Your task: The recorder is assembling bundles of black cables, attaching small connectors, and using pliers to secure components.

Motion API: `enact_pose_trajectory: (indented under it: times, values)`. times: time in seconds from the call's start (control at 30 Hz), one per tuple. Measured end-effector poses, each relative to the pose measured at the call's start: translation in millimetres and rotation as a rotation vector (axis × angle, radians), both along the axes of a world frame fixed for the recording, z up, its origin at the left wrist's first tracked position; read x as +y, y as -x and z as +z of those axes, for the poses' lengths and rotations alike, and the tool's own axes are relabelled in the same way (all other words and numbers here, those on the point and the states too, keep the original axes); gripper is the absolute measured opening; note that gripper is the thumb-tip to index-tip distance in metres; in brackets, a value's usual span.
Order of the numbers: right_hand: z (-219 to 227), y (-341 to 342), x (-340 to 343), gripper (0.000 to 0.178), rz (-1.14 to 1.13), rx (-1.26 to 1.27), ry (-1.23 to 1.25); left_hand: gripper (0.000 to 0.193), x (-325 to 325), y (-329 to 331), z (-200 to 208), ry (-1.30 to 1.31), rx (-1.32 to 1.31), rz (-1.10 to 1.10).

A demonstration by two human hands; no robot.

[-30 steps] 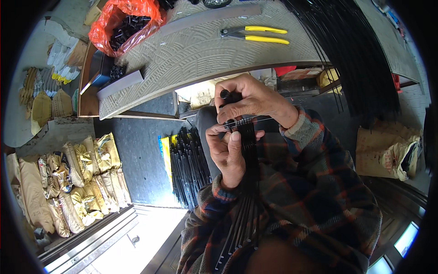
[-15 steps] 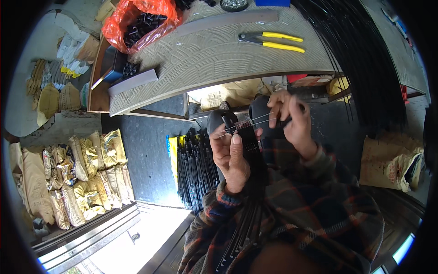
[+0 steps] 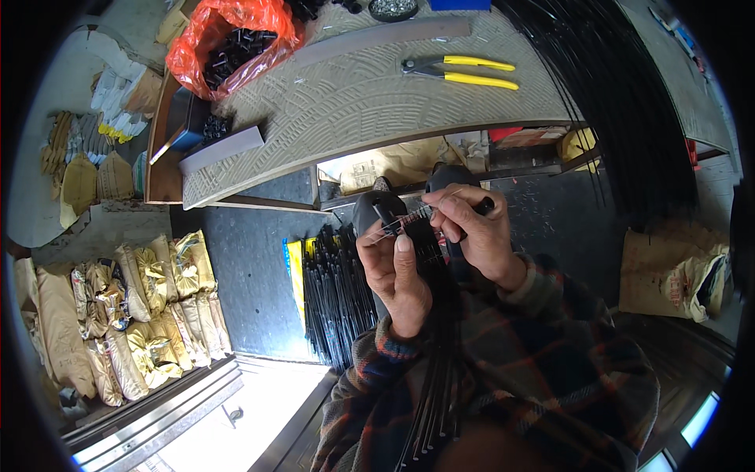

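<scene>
My left hand (image 3: 399, 285) is closed around the top of a bundle of thin black rods (image 3: 437, 354), its thumb laid along the front. The rods hang down over my lap, with small pale tips at their lower ends. Fine pale wires (image 3: 385, 225) cross the top of the bundle. Beside it, my right hand (image 3: 476, 236) pinches a wire between thumb and forefinger. A short black handle-like piece (image 3: 484, 206) sticks out of the right hand; the rest of it is hidden by the fingers.
Ahead stands a bench (image 3: 346, 110) bearing yellow-handled pliers (image 3: 460, 71) and a red plastic bag (image 3: 185, 59) of black parts. Long black rods (image 3: 621, 102) drape over its right side. Another rod bundle (image 3: 338, 295) stands left of me. Wrapped packages (image 3: 130, 315) lie at far left.
My right hand has come left to the top of the bundle, close to my left hand, and its fingers have closed in. My left hand keeps its hold on the rods.
</scene>
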State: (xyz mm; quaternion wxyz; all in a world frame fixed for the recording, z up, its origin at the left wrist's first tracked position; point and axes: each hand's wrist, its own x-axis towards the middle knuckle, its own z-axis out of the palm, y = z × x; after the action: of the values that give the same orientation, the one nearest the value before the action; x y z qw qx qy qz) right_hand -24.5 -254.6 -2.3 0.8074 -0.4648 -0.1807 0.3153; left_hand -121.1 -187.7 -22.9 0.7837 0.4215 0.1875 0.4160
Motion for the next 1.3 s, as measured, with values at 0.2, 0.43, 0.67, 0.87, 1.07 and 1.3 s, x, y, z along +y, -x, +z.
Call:
enact_pose_trajectory:
  times: [0.2,0.43,0.67,0.87,1.07,1.3]
  values:
    - [-9.4,12.3,10.3,0.011,-0.078,-0.128,0.044,0.027,1.8,4.8,2.2,-0.049,0.010,0.004]
    - [-11.4,3.2,6.5,0.013,0.270,-0.252,0.137,0.026,39.6,18.7,16.7,0.140,0.063,-0.276]
    - [-14.5,5.3,8.7,0.015,0.239,-0.361,0.094,0.021,54.2,21.7,19.9,-0.012,0.165,-0.236]
    - [-7.8,16.0,14.0,0.018,0.169,-0.333,0.123,0.021,44.6,27.0,11.3,-0.082,0.214,-0.163]
    - [-11.5,10.6,10.4,0.018,0.219,-0.303,0.073,0.028,38.5,24.1,7.1,-0.083,0.118,-0.120]
    - [-9.0,9.2,7.2,0.021,0.228,-0.412,0.131,0.025,34.0,20.8,8.9,-0.096,0.133,-0.093]
